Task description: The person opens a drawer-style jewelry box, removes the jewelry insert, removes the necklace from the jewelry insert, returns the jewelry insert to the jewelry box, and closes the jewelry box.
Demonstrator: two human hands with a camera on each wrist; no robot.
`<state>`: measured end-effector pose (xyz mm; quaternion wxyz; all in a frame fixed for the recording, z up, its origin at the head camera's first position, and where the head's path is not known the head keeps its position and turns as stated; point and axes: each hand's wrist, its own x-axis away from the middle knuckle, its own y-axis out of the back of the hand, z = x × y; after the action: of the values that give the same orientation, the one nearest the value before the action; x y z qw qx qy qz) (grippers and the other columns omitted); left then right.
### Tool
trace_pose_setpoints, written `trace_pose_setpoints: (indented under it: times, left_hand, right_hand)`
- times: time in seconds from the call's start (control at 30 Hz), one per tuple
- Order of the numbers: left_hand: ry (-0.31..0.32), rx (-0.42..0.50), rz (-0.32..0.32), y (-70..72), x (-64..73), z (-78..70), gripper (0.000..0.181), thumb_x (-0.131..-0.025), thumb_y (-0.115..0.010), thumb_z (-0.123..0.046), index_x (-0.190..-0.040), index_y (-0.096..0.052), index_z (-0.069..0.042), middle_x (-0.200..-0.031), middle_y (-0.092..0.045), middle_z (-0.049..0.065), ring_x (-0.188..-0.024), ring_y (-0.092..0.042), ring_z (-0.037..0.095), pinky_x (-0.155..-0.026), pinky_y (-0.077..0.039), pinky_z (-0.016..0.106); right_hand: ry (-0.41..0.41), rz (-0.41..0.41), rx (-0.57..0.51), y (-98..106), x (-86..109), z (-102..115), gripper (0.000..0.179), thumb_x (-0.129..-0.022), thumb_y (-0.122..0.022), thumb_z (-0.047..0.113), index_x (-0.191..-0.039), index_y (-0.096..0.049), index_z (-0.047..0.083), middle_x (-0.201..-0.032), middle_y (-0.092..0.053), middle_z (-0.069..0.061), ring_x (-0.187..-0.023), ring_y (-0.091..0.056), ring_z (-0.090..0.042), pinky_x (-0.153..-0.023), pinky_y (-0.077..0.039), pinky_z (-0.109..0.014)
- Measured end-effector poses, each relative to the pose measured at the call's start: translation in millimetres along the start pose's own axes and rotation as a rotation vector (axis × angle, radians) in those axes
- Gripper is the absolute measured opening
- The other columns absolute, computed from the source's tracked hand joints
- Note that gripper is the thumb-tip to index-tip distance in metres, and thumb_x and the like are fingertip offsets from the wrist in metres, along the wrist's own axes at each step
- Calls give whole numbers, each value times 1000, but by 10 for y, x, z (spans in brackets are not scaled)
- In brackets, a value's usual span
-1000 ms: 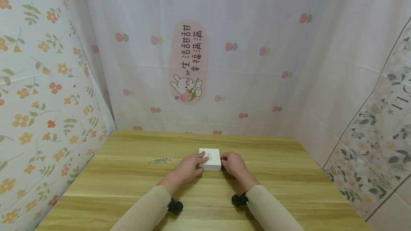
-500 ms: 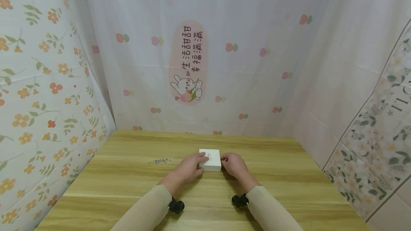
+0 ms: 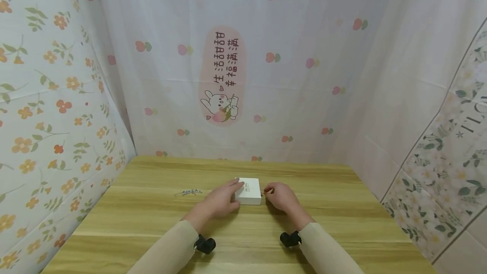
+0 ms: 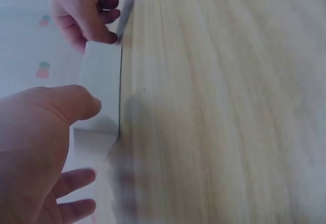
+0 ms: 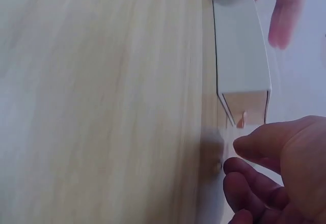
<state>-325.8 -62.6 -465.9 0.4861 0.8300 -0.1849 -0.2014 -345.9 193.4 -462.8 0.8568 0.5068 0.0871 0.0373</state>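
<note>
A small white drawer box with fine print on its lid sits on the wooden table. My left hand grips its left end, fingers on top and thumb along the near side. At the right end, a pinkish-tan drawer front shows inside the white sleeve, with a small ribbon pull tab on it. My right hand is just off this end, fingers bent. A gap shows between its thumb and forefinger, with nothing between them, and the tab stands apart from the fingertips.
A thin silvery-blue sprig-shaped ornament lies on the table left of my left hand. Patterned cloth hangs behind the table, with more at both sides. Black wrist cameras are strapped under both sleeves.
My right hand has drawn slightly right, away from the box end, so the tab shows between them. The left hand stays on the box, its fingers shifted a little back leftward.
</note>
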Motion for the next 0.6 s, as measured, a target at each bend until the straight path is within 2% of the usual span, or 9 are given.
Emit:
trace_pose_setpoints:
  times: [0.1, 0.23, 0.37, 0.43, 0.6]
  left_hand:
    - [-16, -43, -30, 11, 20, -92, 65, -101, -73, -18, -161, -53, -4, -169, -46, 26, -153, -52, 45, -122, -49, 58]
    - [-34, -156, -74, -51, 65, -286, 65, -99, -76, -25, -156, -58, -1, -161, -51, 31, -147, -56, 48, -121, -49, 60]
    - [40, -244, -51, -174, 134, -504, 74, -101, -74, -46, -162, -54, -10, -165, -46, 27, -153, -47, 46, -126, -41, 64]
    - [76, -270, -40, -259, 146, -563, 80, -100, -71, -58, -165, -51, -16, -167, -43, 25, -154, -44, 44, -128, -37, 66]
    - [105, -291, -55, -433, 127, -580, 85, -99, -65, -68, -166, -49, -19, -163, -46, 23, -152, -44, 44, -130, -31, 69]
  right_hand:
    - [-42, 3, -13, 40, 21, -42, 13, -101, -75, 14, -112, -82, 11, -103, -78, -6, -91, -69, -21, -81, -58, -42]
    - [-62, -1, -19, 74, 32, -93, 17, -103, -72, 16, -115, -81, 10, -103, -77, -6, -89, -67, -20, -79, -58, -41]
    - [-56, -5, -18, 92, 32, -122, 19, -103, -70, 17, -117, -80, 8, -104, -77, -8, -84, -67, -18, -78, -59, -41]
    - [-53, -7, -19, 102, 34, -126, 19, -103, -70, 17, -117, -79, 8, -103, -77, -8, -82, -66, -18, -79, -59, -42]
    - [-57, -1, -21, 107, 41, -134, 20, -103, -69, 18, -117, -78, 7, -104, -77, -8, -83, -67, -18, -82, -60, -43]
